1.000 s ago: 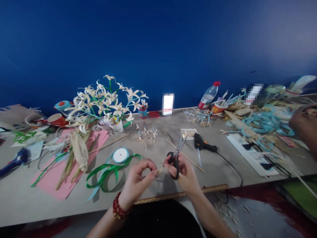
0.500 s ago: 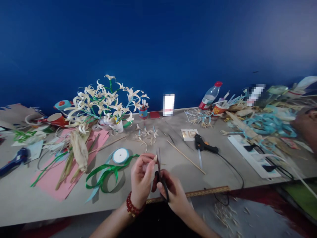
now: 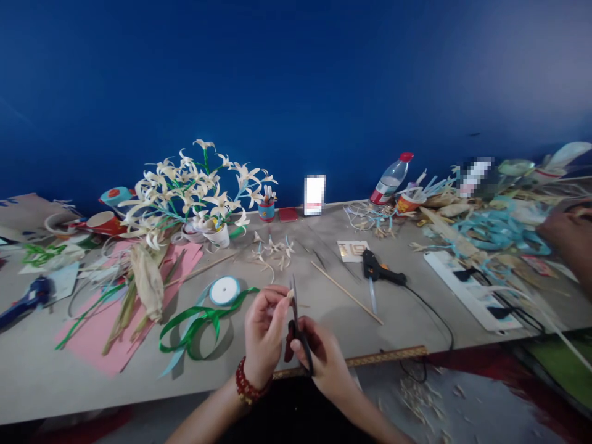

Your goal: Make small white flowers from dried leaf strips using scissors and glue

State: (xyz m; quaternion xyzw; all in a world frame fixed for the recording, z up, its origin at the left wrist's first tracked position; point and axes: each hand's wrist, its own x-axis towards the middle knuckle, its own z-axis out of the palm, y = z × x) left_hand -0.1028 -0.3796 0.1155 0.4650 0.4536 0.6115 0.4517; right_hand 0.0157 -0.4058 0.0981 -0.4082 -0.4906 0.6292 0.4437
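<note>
My right hand [image 3: 319, 351] grips black-handled scissors [image 3: 296, 308], fingers in the loops and blades pointing up and away from me. Between the thumb and fingertips of my left hand [image 3: 268, 330] is a small pale piece [image 3: 290, 295], perhaps corn husk; most of it is hidden. The blades lie right beside that piece, at my left fingertips. Just left of my hands are a loose green ribbon [image 3: 210, 316] and a white ribbon spool [image 3: 224, 290]. Beyond them lie small pale flowers [image 3: 277, 248] and a thin wooden stick [image 3: 346, 293].
A black glue gun [image 3: 383, 271] with a trailing cord and a white power strip [image 3: 462, 293] lie to the right. Handmade white flowers [image 3: 194, 191] stand at the back left, a tilted bottle [image 3: 391, 179] at the back. A co-worker's hand [image 3: 567, 225] is at far right.
My right hand has brought the scissors left and down, and my left hand has turned upward to meet the blades. Both have stayed nearly still since. The co-worker's hand moved at far right.
</note>
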